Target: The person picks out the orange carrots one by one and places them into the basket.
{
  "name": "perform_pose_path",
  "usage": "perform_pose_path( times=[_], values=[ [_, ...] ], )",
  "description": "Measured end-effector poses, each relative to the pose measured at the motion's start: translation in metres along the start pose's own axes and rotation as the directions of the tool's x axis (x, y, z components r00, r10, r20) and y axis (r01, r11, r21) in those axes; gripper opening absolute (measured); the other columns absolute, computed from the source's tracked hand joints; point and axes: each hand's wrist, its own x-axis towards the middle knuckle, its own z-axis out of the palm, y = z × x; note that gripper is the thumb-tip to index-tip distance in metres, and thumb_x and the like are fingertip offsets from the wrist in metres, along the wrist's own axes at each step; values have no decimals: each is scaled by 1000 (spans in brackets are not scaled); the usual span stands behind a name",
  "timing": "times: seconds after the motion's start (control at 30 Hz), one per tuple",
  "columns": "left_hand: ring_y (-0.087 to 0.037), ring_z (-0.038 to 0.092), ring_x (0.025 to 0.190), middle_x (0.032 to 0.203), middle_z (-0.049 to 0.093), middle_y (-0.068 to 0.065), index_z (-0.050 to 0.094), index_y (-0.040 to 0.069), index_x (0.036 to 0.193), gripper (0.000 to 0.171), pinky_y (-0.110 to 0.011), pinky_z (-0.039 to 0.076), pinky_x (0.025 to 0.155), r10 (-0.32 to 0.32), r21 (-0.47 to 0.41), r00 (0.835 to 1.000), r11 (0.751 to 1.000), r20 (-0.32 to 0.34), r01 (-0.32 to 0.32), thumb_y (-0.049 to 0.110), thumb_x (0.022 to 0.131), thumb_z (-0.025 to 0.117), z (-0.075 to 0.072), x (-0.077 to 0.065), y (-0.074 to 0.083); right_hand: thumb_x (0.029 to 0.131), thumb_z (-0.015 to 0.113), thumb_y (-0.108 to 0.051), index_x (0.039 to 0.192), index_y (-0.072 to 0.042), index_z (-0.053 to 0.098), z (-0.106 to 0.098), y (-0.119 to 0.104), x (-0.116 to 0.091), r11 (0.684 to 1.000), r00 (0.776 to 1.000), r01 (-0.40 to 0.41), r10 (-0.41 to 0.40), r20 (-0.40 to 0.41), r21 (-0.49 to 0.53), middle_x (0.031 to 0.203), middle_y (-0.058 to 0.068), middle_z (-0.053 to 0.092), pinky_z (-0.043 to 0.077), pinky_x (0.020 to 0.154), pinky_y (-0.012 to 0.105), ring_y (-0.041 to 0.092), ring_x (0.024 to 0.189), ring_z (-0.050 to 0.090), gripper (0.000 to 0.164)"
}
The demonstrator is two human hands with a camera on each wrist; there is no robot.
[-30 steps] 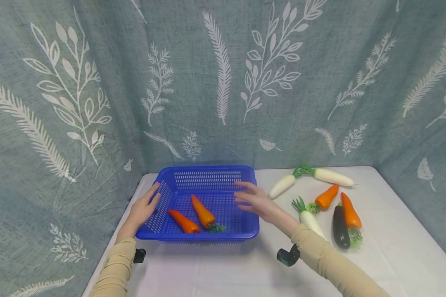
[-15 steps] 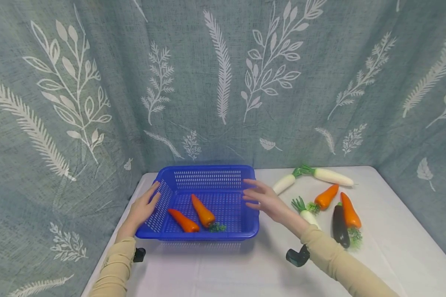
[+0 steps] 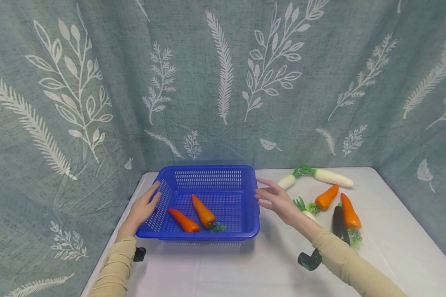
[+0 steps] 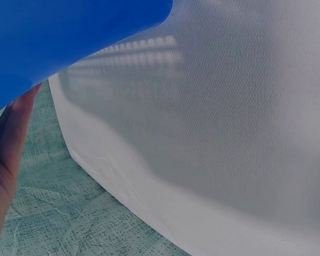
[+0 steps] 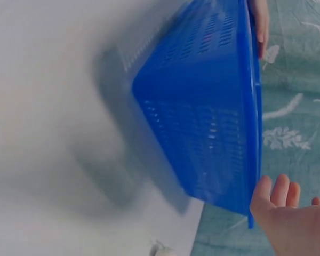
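A blue plastic basket (image 3: pixel 208 168) with slotted walls stands on the white-covered table; two orange carrots (image 3: pixel 202 211) lie inside it, one with green leaves at its thick end. My left hand (image 3: pixel 141 211) rests at the basket's left rim, fingers extended and thumb apart. In the left wrist view part of that hand (image 4: pixel 8 154) shows below the blue rim. Just outside the right rim is my right hand (image 3: pixel 276 202), fingers spread and nothing in them. The right wrist view shows this hand (image 5: pixel 288 213) with its fingertips right by the basket's edge.
On the right half of the table lie several vegetables: white radishes (image 3: pixel 333 177), two more carrots (image 3: pixel 351 211) and a dark eggplant (image 3: pixel 340 227). My right forearm partly covers one radish and the eggplant. A patterned green curtain (image 3: pixel 193 82) hangs behind and beside the table.
My right hand has moved right, from over the basket's inside to beyond its right rim. The left hand, the basket and the carrots in it have stayed in place.
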Motion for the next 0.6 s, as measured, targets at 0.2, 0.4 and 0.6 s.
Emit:
perform_pose_path(
  times=[0.2,0.4,0.6],
  values=[
    [-46,28,138,155,24,-20,26,5,149,53,-60,22,113,1,-6,1000,1000,-2,-1,30,104,35,0,1,0,96,52,-15,145,-2,33,-11,2,-1,1000,1000,-6,5,-20,-26,119,17,59,49,100,40,21,109,61,54],
    [-46,28,138,154,24,-20,26,5,149,53,-60,22,113,4,-4,1000,1000,-7,-4,30,104,34,0,1,-1,96,54,-16,145,-4,34,-21,6,-2,999,999,-16,14,-43,-34,107,-1,59,49,100,41,15,104,61,54],
    [-46,29,138,155,25,-19,27,6,149,53,-60,23,112,0,-8,1000,1000,-13,0,30,103,35,1,1,-1,96,54,-15,145,-1,31,-31,7,-4,1000,999,-5,3,-46,-29,102,-4,60,51,97,37,8,96,63,57]
  ],
)
